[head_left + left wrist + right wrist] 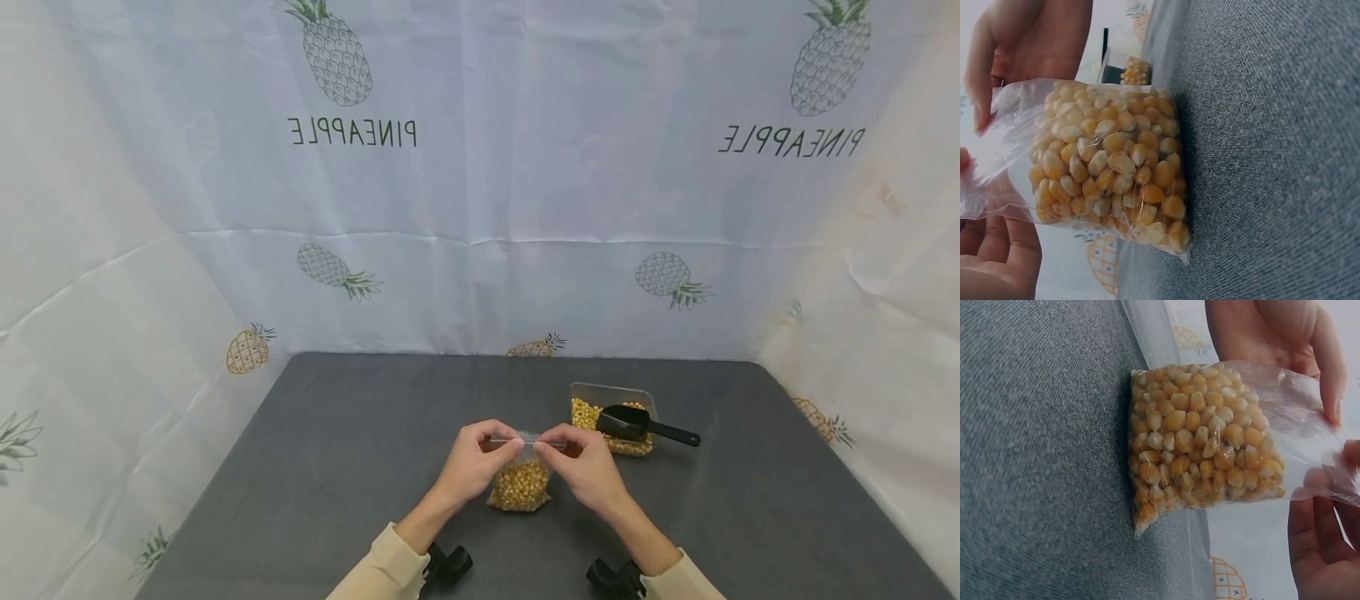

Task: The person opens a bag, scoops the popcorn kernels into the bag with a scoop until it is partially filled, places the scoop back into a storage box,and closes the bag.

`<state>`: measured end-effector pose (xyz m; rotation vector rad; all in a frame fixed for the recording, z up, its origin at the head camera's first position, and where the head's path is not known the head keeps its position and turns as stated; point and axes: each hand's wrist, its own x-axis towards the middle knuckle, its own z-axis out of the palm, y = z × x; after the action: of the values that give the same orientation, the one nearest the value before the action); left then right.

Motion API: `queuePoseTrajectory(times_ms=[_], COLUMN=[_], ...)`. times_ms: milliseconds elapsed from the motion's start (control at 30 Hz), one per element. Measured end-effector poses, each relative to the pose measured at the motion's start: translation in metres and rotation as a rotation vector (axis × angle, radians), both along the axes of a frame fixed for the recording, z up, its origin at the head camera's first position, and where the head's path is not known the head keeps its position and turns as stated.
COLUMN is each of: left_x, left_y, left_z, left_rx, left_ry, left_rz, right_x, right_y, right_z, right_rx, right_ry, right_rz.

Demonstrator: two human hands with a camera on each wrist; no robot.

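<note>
A clear zip bag [520, 490] filled with yellow corn kernels stands on the dark table between the hands. My left hand [474, 460] pinches the left part of the bag's top edge between thumb and fingers. On the other side, my right hand [587, 468] pinches the same edge, the two thumbs close together. In the left wrist view, the kernels [1110, 162] fill the lower part of the bag, whose bottom rests on the cloth. The slack upper film [1300, 419] above the corn is crinkled in the right wrist view.
Behind my right hand sits a clear plastic container [651, 402] of corn kernels. A black scoop [624, 422] lies across it, its handle sticking out to the right. Grey cloth covers the table [360, 450]; pineapple-print curtains [480, 167] hang at the back and sides.
</note>
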<state>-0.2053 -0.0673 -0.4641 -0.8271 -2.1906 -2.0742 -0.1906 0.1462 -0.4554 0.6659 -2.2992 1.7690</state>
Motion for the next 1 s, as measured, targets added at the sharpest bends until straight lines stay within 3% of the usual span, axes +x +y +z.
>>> queuePoseTrajectory(times_ms=[300, 733, 1000], left_x=[-0.001, -0.004, -0.005], left_y=[0.002, 0.004, 0.007], left_z=[-0.001, -0.002, -0.001], left_rx=[-0.012, -0.009, 0.020], left_ry=[-0.052, -0.079, -0.123], left_rz=[-0.018, 0.021, 0.009], right_x=[0.000, -0.004, -0.003], right_y=[0.000, 0.013, 0.013], right_z=[-0.001, 0.011, 0.011], right_rx=[-0.006, 0.072, 0.051], right_ry=[-0.038, -0.165, -0.119], right_rz=[-0.011, -0.047, -0.044])
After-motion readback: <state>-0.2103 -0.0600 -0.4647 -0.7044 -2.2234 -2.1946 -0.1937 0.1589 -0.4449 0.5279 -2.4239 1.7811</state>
